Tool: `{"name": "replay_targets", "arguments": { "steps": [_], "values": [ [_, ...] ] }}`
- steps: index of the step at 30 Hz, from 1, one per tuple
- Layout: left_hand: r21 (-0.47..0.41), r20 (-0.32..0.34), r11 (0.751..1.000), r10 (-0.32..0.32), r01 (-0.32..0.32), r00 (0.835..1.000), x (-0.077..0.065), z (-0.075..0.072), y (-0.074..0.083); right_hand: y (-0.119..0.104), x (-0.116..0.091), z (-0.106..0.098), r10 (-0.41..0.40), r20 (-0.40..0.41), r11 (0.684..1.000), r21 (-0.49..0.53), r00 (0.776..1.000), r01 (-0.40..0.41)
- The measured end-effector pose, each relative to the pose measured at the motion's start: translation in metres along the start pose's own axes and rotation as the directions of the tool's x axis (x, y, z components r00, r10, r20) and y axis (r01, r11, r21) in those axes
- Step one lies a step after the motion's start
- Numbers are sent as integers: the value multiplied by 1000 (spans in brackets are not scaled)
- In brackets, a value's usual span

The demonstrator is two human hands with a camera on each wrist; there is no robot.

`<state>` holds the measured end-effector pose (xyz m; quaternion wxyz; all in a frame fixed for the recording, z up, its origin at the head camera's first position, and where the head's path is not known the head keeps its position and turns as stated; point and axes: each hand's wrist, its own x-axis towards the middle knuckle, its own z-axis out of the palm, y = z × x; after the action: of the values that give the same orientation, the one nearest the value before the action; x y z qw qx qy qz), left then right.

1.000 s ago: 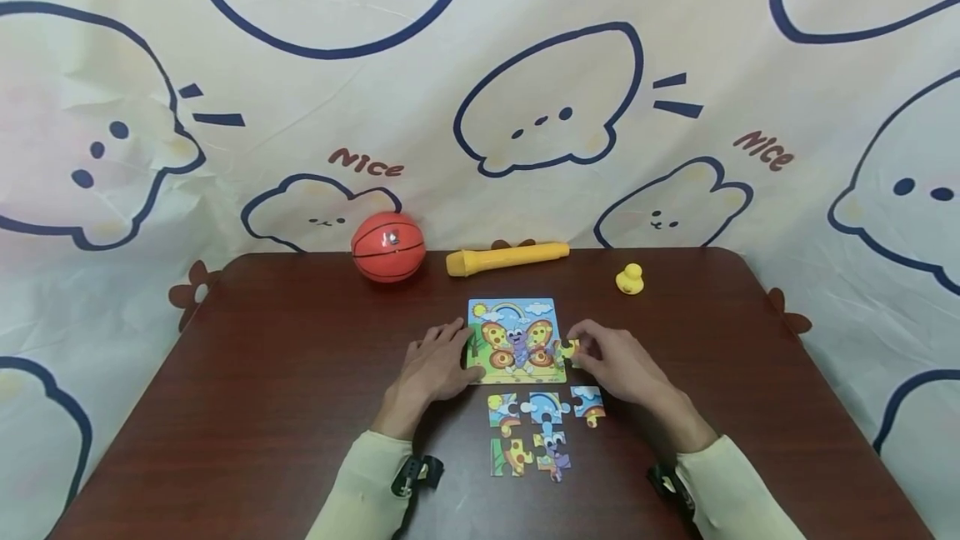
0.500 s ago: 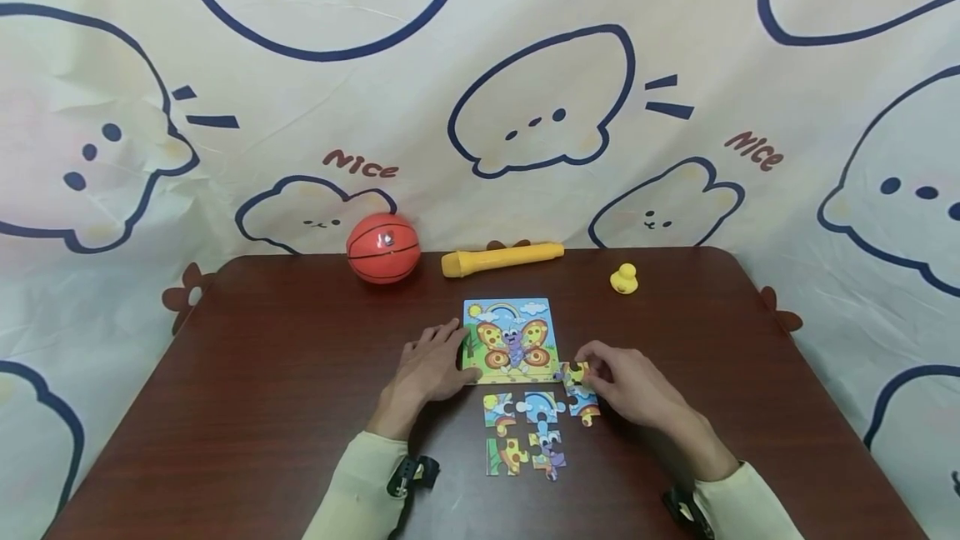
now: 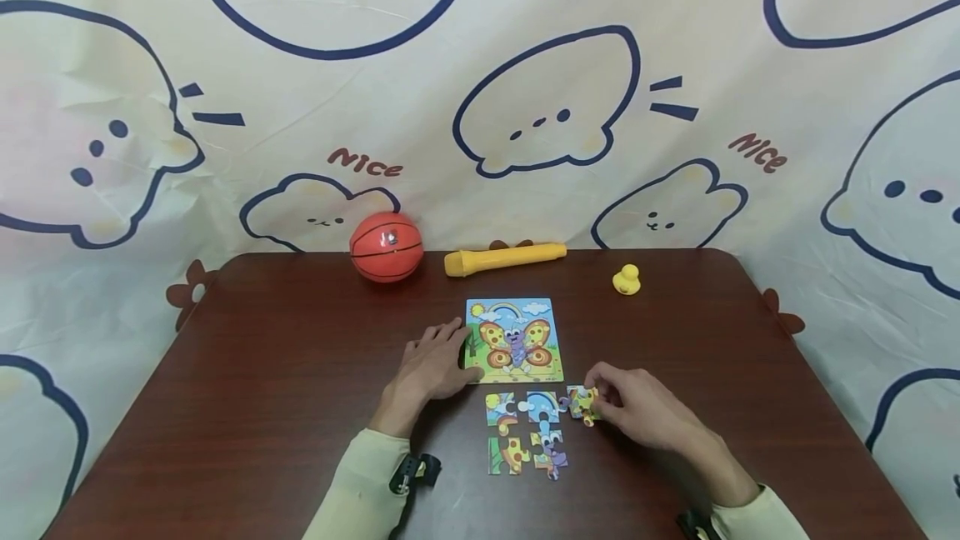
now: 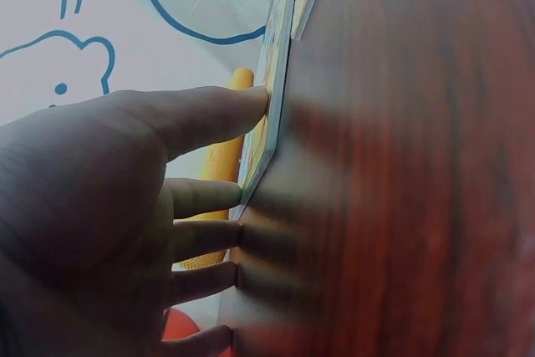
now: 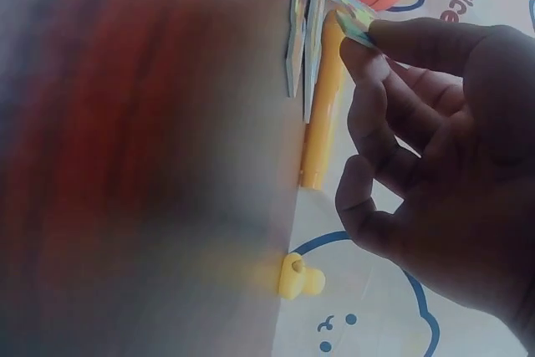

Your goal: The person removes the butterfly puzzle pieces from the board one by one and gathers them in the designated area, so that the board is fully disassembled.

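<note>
My left hand [image 3: 427, 365] rests at the left side of a square butterfly picture board [image 3: 513, 340], fingers extended. In the left wrist view, its thumb [image 4: 217, 110] lies against the board's face near a corner, and the fingertips touch the tabletop. My right hand [image 3: 645, 407] pinches a jigsaw piece [image 3: 581, 400] between thumb and index finger. That piece hovers over another loose piece, which it mostly covers. In the right wrist view, the held piece [image 5: 355, 27] is tilted above the table. Several loose pieces lie below the board, among them a rainbow piece [image 3: 542, 405] and a green-edged piece [image 3: 508, 456].
A red toy basketball [image 3: 386, 247], a yellow toy microphone [image 3: 505, 258] and a yellow rubber duck [image 3: 626, 279] line the far edge of the brown table [image 3: 300, 390]. Behind the table hangs a pale curtain [image 3: 420, 123] with cartoon outlines.
My right hand has brought the pinched piece from the board's lower right side down toward me, over the loose top-right piece. The left hand has stayed at the board.
</note>
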<state>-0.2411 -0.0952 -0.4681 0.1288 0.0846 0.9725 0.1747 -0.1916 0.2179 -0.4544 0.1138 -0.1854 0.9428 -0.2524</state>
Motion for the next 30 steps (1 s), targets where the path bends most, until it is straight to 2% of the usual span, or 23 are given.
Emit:
{"name": "replay_targets", "arguments": {
  "steps": [6,11,20,30],
  "values": [
    [-4,2,1000,-7,7,1000,0,0,0,2,-11,3,-47,76,999,31,996,45],
    [-8,5,1000,-5,5,1000,1,1,-1,4,-18,8,-75,106,995,67,992,68],
    [-17,11,1000,-2,2,1000,2,1,-1,6,-29,11,-61,112,995,84,992,52],
    [-28,11,1000,-6,6,1000,1,1,-3,5,-32,12,-11,84,1000,16,996,9]
  ]
}}
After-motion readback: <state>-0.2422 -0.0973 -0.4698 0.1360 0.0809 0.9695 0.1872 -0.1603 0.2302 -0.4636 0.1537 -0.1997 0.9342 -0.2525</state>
